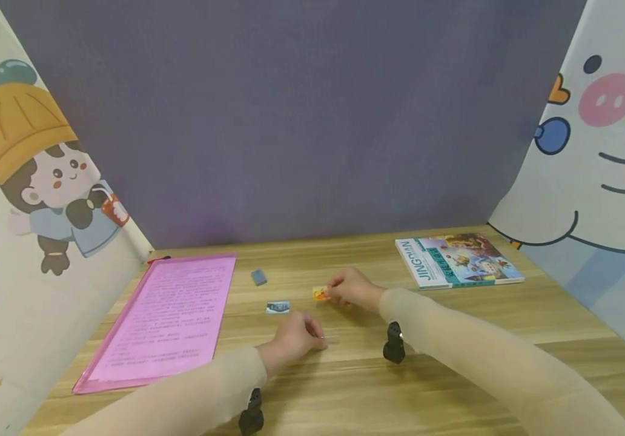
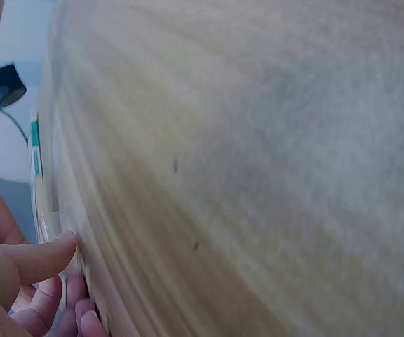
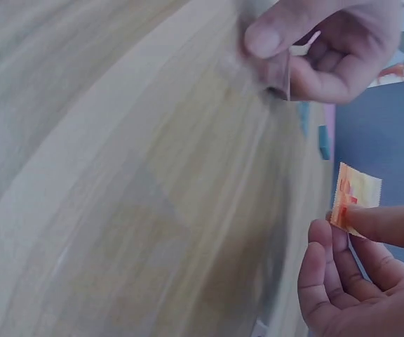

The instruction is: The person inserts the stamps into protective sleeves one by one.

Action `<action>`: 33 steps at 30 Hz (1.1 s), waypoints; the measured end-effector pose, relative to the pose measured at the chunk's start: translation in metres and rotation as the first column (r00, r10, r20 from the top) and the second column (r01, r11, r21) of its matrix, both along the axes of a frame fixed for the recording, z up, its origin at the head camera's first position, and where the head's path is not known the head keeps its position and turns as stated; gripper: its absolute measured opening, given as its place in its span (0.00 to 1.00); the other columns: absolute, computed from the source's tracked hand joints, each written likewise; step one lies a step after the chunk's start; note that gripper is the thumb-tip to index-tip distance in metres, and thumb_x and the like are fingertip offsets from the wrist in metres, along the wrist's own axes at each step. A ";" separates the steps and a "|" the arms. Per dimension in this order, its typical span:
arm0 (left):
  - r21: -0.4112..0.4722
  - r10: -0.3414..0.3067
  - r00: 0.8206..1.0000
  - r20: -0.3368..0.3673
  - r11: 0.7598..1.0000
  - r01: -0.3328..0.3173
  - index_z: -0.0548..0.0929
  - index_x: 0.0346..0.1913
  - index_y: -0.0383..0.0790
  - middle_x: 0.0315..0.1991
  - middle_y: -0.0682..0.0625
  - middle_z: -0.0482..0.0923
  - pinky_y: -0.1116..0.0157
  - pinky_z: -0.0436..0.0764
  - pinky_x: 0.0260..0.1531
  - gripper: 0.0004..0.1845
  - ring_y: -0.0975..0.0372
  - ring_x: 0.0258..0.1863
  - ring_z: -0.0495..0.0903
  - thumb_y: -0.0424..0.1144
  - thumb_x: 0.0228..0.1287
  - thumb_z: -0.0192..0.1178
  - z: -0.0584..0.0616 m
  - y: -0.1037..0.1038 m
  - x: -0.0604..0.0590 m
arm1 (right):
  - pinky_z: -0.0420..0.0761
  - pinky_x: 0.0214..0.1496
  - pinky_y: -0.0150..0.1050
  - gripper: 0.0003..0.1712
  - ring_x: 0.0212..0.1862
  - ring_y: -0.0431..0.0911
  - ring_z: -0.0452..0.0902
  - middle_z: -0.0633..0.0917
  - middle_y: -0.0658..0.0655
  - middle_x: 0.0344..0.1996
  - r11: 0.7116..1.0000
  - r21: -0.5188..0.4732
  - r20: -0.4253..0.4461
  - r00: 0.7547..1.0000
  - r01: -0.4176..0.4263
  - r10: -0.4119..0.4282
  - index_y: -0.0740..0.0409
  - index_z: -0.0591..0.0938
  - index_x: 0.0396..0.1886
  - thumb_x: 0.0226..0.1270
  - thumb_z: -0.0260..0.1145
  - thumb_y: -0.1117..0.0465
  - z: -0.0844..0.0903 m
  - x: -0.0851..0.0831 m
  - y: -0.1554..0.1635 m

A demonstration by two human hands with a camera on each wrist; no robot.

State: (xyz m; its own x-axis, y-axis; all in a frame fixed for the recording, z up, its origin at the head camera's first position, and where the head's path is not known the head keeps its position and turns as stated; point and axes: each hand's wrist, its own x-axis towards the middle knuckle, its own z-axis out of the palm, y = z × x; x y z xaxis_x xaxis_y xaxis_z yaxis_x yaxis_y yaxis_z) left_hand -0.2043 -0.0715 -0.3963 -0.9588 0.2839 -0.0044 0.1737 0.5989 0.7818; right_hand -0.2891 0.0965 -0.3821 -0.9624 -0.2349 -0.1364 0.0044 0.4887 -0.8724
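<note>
My right hand (image 1: 353, 289) pinches a small orange and yellow packet (image 3: 356, 196) with serrated edges between thumb and fingers, just above the table. Nearer to me and to the left, my left hand (image 1: 294, 336) pinches a thin, clear, plastic-like piece (image 1: 332, 340) whose exact kind I cannot tell. In the right wrist view the left hand (image 3: 328, 56) appears at the top, blurred along the clear piece. A small blue-and-white printed packet or card (image 1: 278, 307) lies beyond the left hand. Behind it sits a small grey-blue block (image 1: 258, 277).
On the left of the wooden table (image 1: 345, 387) lies a pink folder (image 1: 171, 321) with a printed sheet. A colourful book (image 1: 459, 260) lies at the back right. A dark grey panel (image 1: 291, 121) stands behind, and cartoon-printed walls flank both sides.
</note>
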 end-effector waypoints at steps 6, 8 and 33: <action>0.103 -0.022 0.995 0.099 0.995 0.012 0.80 0.30 0.30 0.22 0.48 0.80 0.73 0.74 0.22 0.07 0.66 0.21 0.74 0.24 0.49 0.69 0.004 -0.007 -0.005 | 0.85 0.37 0.38 0.10 0.32 0.45 0.82 0.86 0.60 0.32 0.999 -0.034 -0.012 1.000 0.012 -0.012 0.67 0.83 0.42 0.61 0.67 0.68 0.011 0.005 0.003; 0.109 -0.017 0.992 0.128 0.994 0.003 0.81 0.32 0.30 0.23 0.48 0.81 0.72 0.76 0.23 0.07 0.65 0.22 0.76 0.25 0.50 0.69 0.005 -0.009 -0.006 | 0.86 0.44 0.42 0.12 0.35 0.47 0.83 0.86 0.60 0.35 0.999 -0.044 -0.018 1.000 0.017 -0.018 0.68 0.82 0.44 0.62 0.67 0.67 0.016 0.006 0.004; 0.239 0.141 0.980 0.141 0.956 -0.171 0.86 0.36 0.32 0.33 0.45 0.87 0.60 0.87 0.33 0.08 0.63 0.27 0.82 0.35 0.61 0.66 0.038 -0.016 -0.033 | 0.84 0.51 0.48 0.15 0.33 0.41 0.80 0.86 0.61 0.36 0.981 -0.193 -0.054 0.998 0.032 -0.043 0.71 0.81 0.46 0.66 0.66 0.63 0.045 0.014 0.030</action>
